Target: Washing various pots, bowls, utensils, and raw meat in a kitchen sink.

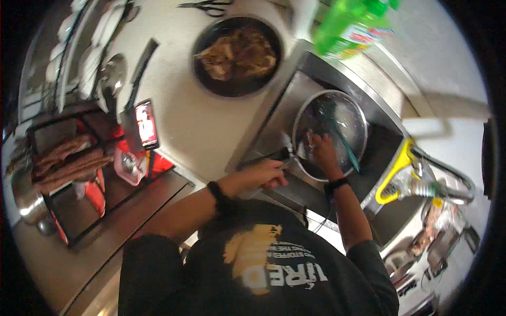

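Observation:
A round metal pan [297,114] with a pale rim rests in the steel sink [272,110], with what looks like water inside. My right hand [325,154] reaches into it, fingertips blurred near something whitish; whether they grip it is unclear. A teal utensil [346,146] leans in the pan, its end over the rim beside my right wrist. My left hand [268,173] is at the sink's near left edge, fingers curled, just below a black handle [270,157]. I cannot tell whether the left fingers hold anything.
A dark pan [197,75] with browned food stands on the pale counter [178,106], near black-handled scissors [209,7]. A green soap bottle [348,35] stands behind the sink. Left are a lit phone [146,124] and a dark rack [71,122]; right, a yellow-edged object [395,173].

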Motion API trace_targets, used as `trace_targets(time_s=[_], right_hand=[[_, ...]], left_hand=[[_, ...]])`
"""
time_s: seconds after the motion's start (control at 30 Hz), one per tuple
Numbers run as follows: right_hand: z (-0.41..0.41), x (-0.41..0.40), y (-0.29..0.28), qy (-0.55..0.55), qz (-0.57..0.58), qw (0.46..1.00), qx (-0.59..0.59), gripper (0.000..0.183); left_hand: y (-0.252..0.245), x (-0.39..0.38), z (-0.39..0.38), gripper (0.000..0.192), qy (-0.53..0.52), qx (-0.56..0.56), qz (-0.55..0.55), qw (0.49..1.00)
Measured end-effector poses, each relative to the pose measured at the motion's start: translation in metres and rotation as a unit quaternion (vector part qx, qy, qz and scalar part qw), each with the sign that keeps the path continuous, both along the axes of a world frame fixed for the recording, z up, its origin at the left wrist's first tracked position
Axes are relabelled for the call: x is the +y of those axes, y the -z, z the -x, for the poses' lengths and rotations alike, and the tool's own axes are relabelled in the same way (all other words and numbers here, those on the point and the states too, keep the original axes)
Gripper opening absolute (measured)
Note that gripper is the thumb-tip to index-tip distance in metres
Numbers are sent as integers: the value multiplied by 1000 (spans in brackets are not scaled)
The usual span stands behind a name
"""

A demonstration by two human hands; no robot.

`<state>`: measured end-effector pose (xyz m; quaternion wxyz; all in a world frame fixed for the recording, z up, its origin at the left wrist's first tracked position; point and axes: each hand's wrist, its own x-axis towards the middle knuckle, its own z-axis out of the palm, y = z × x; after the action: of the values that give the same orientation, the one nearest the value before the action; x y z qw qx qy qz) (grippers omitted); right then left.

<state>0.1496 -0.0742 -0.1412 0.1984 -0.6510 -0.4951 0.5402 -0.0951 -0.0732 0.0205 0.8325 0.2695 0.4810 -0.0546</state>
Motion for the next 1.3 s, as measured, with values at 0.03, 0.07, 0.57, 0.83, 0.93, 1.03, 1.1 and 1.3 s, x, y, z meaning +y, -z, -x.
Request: trace_targets(time_s=[0.03, 0.07, 0.57, 0.83, 0.93, 1.03, 1.1, 1.3], right_hand=[[6, 15, -30, -82, -93, 975, -186, 25], [8, 20, -48, -161, -178, 900, -365, 23], [14, 3, -85, 209, 107, 960, 153, 26], [15, 12, -46, -110, -209, 945, -226, 23], [-18, 22, -56, -44, -102, 967, -230, 23], [-66, 27, -67, -188, -176, 916, -309, 48], [-88, 19, -64, -39, -212, 917, -337, 54], [-92, -5, -67, -123, -16, 959, -255, 46]], left_hand=[[-11, 3, 5, 35, 4, 20, -37, 999], [-19, 6, 6, 35, 13, 9, -35, 999], [-46, 13, -1, 23, 328, 226, -554, 731], [-42, 39, -23, 11, 354, 240, -518, 741], [-30, 30, -6, 13, 282, 217, -550, 756], [-38, 33, -4, 17, 213, 187, -526, 802], [-23, 32, -12, 18, 214, 225, -482, 819], [-26, 34, -18, 15, 56, 140, -398, 905]])
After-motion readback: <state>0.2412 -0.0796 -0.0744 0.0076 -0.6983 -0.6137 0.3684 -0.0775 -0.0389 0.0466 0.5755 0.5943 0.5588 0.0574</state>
